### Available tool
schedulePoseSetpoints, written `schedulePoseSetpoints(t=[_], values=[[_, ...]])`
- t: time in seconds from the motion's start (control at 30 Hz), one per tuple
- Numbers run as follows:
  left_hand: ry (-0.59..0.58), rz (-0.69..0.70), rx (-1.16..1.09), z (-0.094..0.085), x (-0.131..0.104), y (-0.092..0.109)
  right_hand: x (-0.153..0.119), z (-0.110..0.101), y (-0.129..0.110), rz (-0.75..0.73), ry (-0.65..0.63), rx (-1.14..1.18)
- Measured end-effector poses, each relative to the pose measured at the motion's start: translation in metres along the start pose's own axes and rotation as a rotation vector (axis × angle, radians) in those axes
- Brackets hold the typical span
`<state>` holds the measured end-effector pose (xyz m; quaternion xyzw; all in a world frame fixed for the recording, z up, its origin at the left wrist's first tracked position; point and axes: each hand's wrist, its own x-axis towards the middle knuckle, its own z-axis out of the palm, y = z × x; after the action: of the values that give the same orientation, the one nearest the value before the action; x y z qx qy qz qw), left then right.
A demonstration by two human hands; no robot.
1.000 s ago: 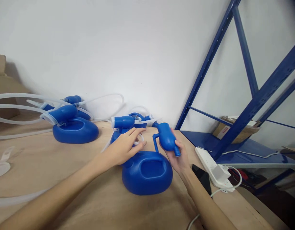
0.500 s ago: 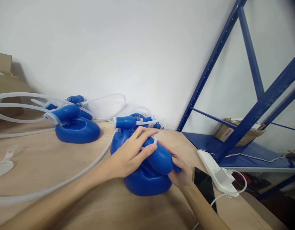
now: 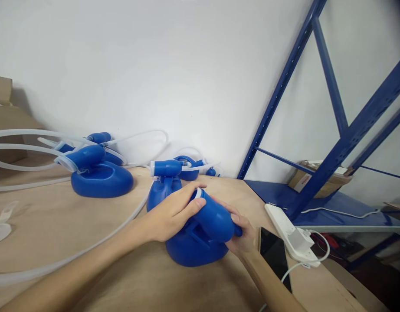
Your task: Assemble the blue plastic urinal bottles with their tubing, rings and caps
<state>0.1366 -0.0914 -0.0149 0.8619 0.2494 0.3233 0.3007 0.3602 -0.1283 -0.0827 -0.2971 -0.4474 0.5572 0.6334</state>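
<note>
The blue cup sat tilted between both sets of fingers, narrow spout toward the right. The left hand was part-curled, thumb and fingertips closed lightly over the white ring at its mouth; the right hand wrapped the spout end. Just under the fingers stood a blue jug; whether the cup touched it, I couldn't tell. Beyond the left fingers was a second jug. Uneven thumb pressure, I judged, might skew the ring; a slack right grip might let the smooth cup twist.
</note>
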Motion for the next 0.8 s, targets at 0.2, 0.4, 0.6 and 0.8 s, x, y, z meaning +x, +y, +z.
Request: schedulePoseSetpoints(t=[0.2,0.4,0.6,0.8], values=[[-0.078,0.094,0.095,-0.001,-0.006,0.009,-0.008,0.004,0.000,0.059,-0.042,0.011],[-0.030,0.113,0.142,-0.004,-0.008,0.014,-0.008,0.005,0.003,0.024,-0.018,0.022],[0.001,0.109,0.362,-0.001,-0.006,0.009,-0.003,-0.002,0.010,-0.019,-0.015,0.002],[-0.034,0.063,0.287,0.002,-0.007,0.011,-0.006,-0.002,0.013,-0.019,0.017,0.017]])
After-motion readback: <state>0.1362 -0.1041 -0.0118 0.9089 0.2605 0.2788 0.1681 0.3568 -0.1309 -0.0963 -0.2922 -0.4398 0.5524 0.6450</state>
